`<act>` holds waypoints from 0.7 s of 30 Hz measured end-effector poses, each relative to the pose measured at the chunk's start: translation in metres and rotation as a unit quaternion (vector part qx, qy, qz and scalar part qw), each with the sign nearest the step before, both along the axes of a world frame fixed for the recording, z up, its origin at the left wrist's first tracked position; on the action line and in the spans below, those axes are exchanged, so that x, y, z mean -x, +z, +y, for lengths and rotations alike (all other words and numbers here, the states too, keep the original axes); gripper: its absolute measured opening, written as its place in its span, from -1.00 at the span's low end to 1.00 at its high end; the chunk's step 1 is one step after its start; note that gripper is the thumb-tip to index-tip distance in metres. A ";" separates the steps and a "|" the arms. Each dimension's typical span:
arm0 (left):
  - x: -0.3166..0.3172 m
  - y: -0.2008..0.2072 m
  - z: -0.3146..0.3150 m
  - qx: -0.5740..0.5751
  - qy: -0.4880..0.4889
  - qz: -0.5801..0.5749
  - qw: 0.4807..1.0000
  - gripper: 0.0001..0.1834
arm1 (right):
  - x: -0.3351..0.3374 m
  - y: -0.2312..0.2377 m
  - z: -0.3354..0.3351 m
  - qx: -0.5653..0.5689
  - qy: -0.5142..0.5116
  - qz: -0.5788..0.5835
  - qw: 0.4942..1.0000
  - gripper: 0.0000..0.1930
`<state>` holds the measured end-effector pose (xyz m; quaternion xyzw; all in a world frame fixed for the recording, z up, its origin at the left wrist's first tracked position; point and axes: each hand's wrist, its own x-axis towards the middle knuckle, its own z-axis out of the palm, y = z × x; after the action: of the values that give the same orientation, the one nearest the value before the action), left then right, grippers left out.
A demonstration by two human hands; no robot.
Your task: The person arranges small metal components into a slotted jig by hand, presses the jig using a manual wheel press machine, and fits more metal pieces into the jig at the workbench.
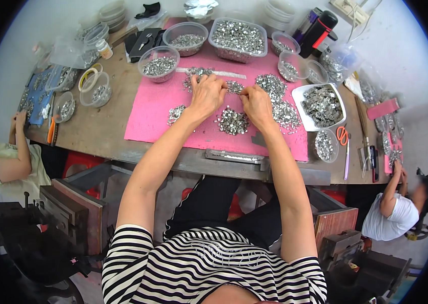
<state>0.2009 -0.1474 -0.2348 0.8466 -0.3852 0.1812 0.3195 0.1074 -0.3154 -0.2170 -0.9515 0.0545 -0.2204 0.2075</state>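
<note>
Small shiny metal pieces lie in heaps on a pink mat (148,111). My left hand (207,95) reaches over the back heap (189,83), its fingers spread onto the pieces and its thumb apart, towards the middle. Between my hands is a small cluster of metal pieces (234,87). My right hand (257,105) is closed at the right side of this cluster, fingertips together; whatever they pinch is too small to make out. Nearer me sits a rounder heap (232,121), with a smaller heap (176,114) to its left. Larger heaps (284,114) spread to the right of my right hand.
Clear plastic tubs (158,71) of metal pieces line the back, beside a large rectangular tub (239,53). At right are a white tray (302,101), orange-handled scissors (343,136) and a flask (320,33). A metal bar (234,156) lies along the front edge. People work at both sides.
</note>
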 end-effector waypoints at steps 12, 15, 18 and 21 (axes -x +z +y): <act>0.009 0.001 -0.004 0.001 0.013 -0.017 1.000 -0.87 | 0.008 -0.004 0.000 0.017 -0.001 -0.033 0.999 -0.91; 0.006 0.001 -0.002 0.012 0.006 0.005 1.000 -0.88 | 0.014 -0.002 -0.004 -0.025 0.014 -0.048 0.998 -0.92; 0.004 0.008 0.001 0.029 -0.004 0.055 0.998 -0.88 | 0.030 0.014 -0.004 -0.107 0.010 -0.045 0.993 -0.91; 0.000 0.008 0.005 0.056 -0.015 0.078 0.995 -0.89 | 0.051 0.026 -0.008 -0.104 0.028 -0.043 0.993 -0.91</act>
<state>0.2012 -0.1426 -0.2267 0.8329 -0.3611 0.1314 0.3982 0.0560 -0.3231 -0.1914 -0.9155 0.0416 -0.2486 0.3135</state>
